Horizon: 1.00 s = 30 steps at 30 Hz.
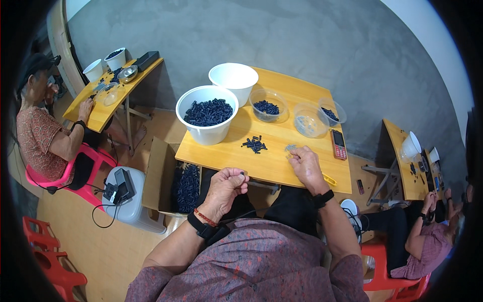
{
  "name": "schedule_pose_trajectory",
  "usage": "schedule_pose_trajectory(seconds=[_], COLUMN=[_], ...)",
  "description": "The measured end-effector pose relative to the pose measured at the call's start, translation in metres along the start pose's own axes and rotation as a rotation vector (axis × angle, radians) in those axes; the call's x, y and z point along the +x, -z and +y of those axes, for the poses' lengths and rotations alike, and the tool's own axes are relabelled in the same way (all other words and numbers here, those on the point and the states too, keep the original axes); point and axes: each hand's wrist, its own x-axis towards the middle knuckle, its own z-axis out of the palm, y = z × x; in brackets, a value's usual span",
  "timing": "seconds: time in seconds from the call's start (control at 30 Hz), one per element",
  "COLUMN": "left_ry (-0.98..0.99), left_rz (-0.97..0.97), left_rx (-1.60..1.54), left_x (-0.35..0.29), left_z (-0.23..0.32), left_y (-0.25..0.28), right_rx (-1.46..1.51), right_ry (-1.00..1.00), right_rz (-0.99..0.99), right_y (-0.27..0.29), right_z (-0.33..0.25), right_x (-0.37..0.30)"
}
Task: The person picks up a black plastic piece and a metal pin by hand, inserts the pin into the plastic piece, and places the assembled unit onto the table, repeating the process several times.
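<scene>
- Patterned shirt (pixel 246 261) fills the bottom centre of the frame, closest to the camera, with a bare forearm reaching up on either side.
- Left hand (pixel 226 191), centre of the frame, before the table's near edge: thumb and fingers are together, pinched on what looks like a small dark piece (pixel 242 174).
- Right hand (pixel 306 165), right of centre, rests over the yellow table (pixel 221 157): its fingers bend close together beside a few pale bits (pixel 290 147); whether they grip one, I cannot tell.
- More of the dark stuff lies in a loose heap (pixel 255 145) mid-table and fills the front white bucket (pixel 207 135), upper centre.
- Step in hand, as I judge it: joining a pale bit to the dark piece, one at a time. Next, the right hand probably needs a fine pinch on a single bit, brought to the left, which keeps its piece steady.
- Writing: the red phone (pixel 339 146), at the table's right, has key marks too small to read; no label or brand is legible elsewhere.
</scene>
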Motion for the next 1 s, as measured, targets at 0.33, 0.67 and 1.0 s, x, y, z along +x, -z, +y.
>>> schedule_pose_trajectory(seconds=[0.33, 0.67, 1.0], left_ry=[-0.006, -0.073, -0.069], left_rz=[0.010, -0.075, -0.187], left_rx=[-0.011, 0.104, 0.060], left_x=[-0.003, -0.005, -0.006], left_z=[0.001, 0.003, 0.003], left_y=[-0.004, -0.009, -0.010], right_rx=[-0.069, 0.234, 0.668], right_ry=[0.138, 0.187, -0.027], right_rz=[-0.030, -0.028, -0.290], right_y=[-0.006, -0.007, -0.014], right_z=[-0.003, -0.045, -0.082], right_x=[0.000, -0.019, -0.041])
